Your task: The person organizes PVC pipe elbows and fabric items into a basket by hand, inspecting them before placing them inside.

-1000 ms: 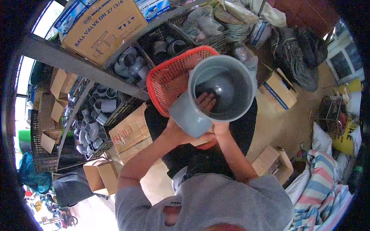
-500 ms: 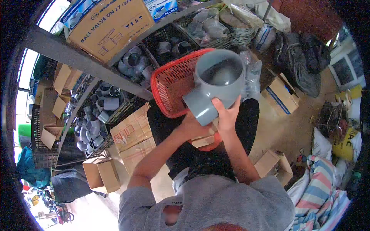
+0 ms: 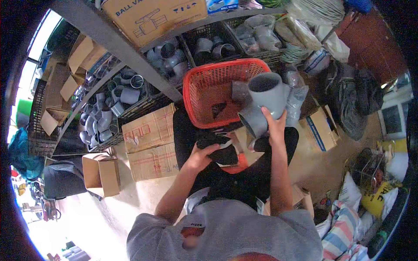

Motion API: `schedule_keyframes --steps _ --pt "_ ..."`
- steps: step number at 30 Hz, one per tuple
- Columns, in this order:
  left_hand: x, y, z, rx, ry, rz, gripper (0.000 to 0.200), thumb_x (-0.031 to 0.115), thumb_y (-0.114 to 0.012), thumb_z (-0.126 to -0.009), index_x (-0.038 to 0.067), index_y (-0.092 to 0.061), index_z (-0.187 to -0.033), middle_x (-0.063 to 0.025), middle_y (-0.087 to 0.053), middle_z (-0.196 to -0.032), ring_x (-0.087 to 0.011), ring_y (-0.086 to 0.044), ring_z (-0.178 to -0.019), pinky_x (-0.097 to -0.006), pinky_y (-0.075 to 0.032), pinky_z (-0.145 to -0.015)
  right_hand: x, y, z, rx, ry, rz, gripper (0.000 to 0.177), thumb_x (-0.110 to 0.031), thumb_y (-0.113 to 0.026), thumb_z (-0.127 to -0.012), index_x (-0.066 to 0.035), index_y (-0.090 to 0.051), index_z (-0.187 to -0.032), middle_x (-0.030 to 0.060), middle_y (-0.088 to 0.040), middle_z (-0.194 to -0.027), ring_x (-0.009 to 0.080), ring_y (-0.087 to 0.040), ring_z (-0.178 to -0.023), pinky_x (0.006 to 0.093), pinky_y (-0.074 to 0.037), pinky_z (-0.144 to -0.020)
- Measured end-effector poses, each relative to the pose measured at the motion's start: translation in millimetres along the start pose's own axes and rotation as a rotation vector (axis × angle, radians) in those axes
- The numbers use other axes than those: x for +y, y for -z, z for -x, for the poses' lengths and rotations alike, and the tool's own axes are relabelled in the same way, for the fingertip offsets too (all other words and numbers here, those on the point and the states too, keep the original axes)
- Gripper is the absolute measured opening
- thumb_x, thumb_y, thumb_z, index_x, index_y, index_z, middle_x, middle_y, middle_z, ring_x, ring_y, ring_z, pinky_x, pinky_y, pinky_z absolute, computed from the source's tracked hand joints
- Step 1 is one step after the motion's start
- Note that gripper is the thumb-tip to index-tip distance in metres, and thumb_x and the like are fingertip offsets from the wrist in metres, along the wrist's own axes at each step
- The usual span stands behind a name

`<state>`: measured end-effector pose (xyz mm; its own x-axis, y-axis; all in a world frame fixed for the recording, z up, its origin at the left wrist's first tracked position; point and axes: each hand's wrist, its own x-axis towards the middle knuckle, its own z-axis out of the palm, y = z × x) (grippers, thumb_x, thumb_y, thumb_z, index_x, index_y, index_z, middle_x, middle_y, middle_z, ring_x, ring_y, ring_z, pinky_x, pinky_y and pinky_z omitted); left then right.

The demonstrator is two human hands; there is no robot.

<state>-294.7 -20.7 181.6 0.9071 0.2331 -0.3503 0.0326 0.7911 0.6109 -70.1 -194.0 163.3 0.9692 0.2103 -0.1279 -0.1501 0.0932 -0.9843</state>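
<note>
My right hand [image 3: 274, 125] is wrapped round the side of a large grey pipe tee [image 3: 271, 101], which hangs tilted over the right end of a red plastic basket [image 3: 196, 104]. Another grey piece [image 3: 240, 91] lies inside the basket. My left hand [image 3: 199, 158] is closed on a dark cloth-like item [image 3: 215, 145] above my lap, its exact shape unclear. Just beneath the hands, a red-orange object [image 3: 238, 164] shows between my legs.
Black crates with grey fittings [image 3: 102, 117] stand at the left and beyond the basket. A metal beam [image 3: 117, 45] crosses the upper left. Flattened cardboard [image 3: 152, 161] lies left of my legs, near an open box [image 3: 101, 174]. Another box [image 3: 320, 130] is at the right.
The tee has turned and shifted right with my right hand. My left hand has come away from the tee, moved left and down, and now holds the dark item. The view has shifted.
</note>
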Motion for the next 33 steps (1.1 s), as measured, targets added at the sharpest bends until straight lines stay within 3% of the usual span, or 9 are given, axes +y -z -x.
schedule_keyframes --steps 3,13,18,20,23,27,30,32,33 --pt "10 23 12 0.051 -0.057 -0.088 0.045 -0.001 -0.063 -0.089 0.000 -0.057 -0.134 -0.0131 -0.067 -0.123 -0.0253 -0.065 -0.111 -0.0405 -0.053 -0.097 -10 -23 -47 -0.202 0.366 0.401 0.092 -0.027 -0.088 -0.074 -0.002 -0.035 -0.145 0.0134 -0.058 -0.128 0.0220 -0.057 -0.117 0.0363 -0.046 -0.099" --pt "2 54 8 0.179 -0.126 -0.282 0.036 0.000 -0.067 -0.088 -0.002 -0.063 -0.124 -0.0108 -0.070 -0.114 -0.0210 -0.068 -0.101 -0.0368 -0.054 -0.091 87 -146 -126 -0.597 0.334 1.391 0.133 -0.060 -0.090 -0.053 -0.003 -0.023 -0.152 0.0268 -0.050 -0.142 0.0432 -0.052 -0.129 0.0478 -0.044 -0.108" --pt "-11 68 1 0.161 -0.094 -0.307 0.030 0.002 -0.068 -0.087 -0.004 -0.067 -0.117 -0.0100 -0.071 -0.114 -0.0201 -0.067 -0.101 -0.0359 -0.053 -0.091 121 -174 -118 -0.729 -0.113 1.338 0.135 -0.062 -0.089 -0.055 0.000 -0.020 -0.153 0.0277 -0.050 -0.142 0.0435 -0.051 -0.130 0.0478 -0.045 -0.107" --pt "-5 70 8 0.104 -0.043 -0.614 0.048 -0.009 -0.049 -0.082 0.006 -0.071 -0.122 -0.0105 -0.065 -0.132 -0.0226 -0.055 -0.129 -0.0397 -0.032 -0.116 173 -167 -128 -0.553 -0.192 1.239 0.134 -0.064 -0.088 -0.056 0.001 -0.021 -0.152 0.0280 -0.056 -0.136 0.0426 -0.052 -0.129 0.0477 -0.045 -0.107" --pt "4 66 7 0.081 -0.017 -0.476 0.040 -0.002 -0.051 -0.090 0.003 -0.067 -0.126 -0.0137 -0.066 -0.128 -0.0245 -0.061 -0.121 -0.0406 -0.042 -0.109 229 -151 -149 -0.567 -0.142 1.176 0.122 -0.062 -0.085 -0.063 0.003 -0.029 -0.148 0.0272 -0.057 -0.134 0.0412 -0.053 -0.129 0.0484 -0.045 -0.105" --pt "-34 131 -6 0.014 -0.170 -0.584 0.034 0.002 -0.050 -0.095 -0.003 -0.063 -0.126 -0.0153 -0.067 -0.125 -0.0265 -0.063 -0.116 -0.0407 -0.046 -0.106 133 -140 -128 -0.830 0.098 0.982 0.099 -0.054 -0.081 -0.075 0.000 -0.038 -0.145 0.0265 -0.058 -0.133 0.0391 -0.055 -0.127 0.0461 -0.047 -0.102" --pt "-8 106 -21 0.346 0.025 0.185 0.036 -0.012 -0.058 -0.079 -0.004 -0.069 -0.112 -0.0142 -0.069 -0.118 -0.0227 -0.065 -0.114 -0.0373 -0.051 -0.098 85 -127 -85 -0.721 0.070 0.621 0.077 -0.048 -0.073 -0.086 -0.008 -0.044 -0.144 0.0220 -0.060 -0.132 0.0321 -0.059 -0.124 0.0421 -0.048 -0.101" --pt "-6 110 -32 0.312 -0.415 -1.264 0.040 -0.014 -0.059 -0.079 -0.002 -0.067 -0.116 -0.0134 -0.069 -0.116 -0.0245 -0.064 -0.114 -0.0378 -0.051 -0.098 53 -113 -51 -0.795 0.008 0.494 0.074 -0.051 -0.071 -0.087 -0.011 -0.046 -0.144 0.0205 -0.060 -0.132 0.0307 -0.059 -0.123 0.0419 -0.047 -0.102" --pt "-5 105 -43 0.302 -0.411 -1.261 0.040 -0.014 -0.059 -0.079 -0.002 -0.067 -0.116 -0.0134 -0.069 -0.116 -0.0245 -0.064 -0.114 -0.0378 -0.051 -0.098 33 -107 -27 -0.851 -0.191 0.182 0.074 -0.056 -0.066 -0.089 -0.010 -0.046 -0.144 0.0199 -0.060 -0.133 0.0316 -0.059 -0.123 0.0441 -0.046 -0.103"
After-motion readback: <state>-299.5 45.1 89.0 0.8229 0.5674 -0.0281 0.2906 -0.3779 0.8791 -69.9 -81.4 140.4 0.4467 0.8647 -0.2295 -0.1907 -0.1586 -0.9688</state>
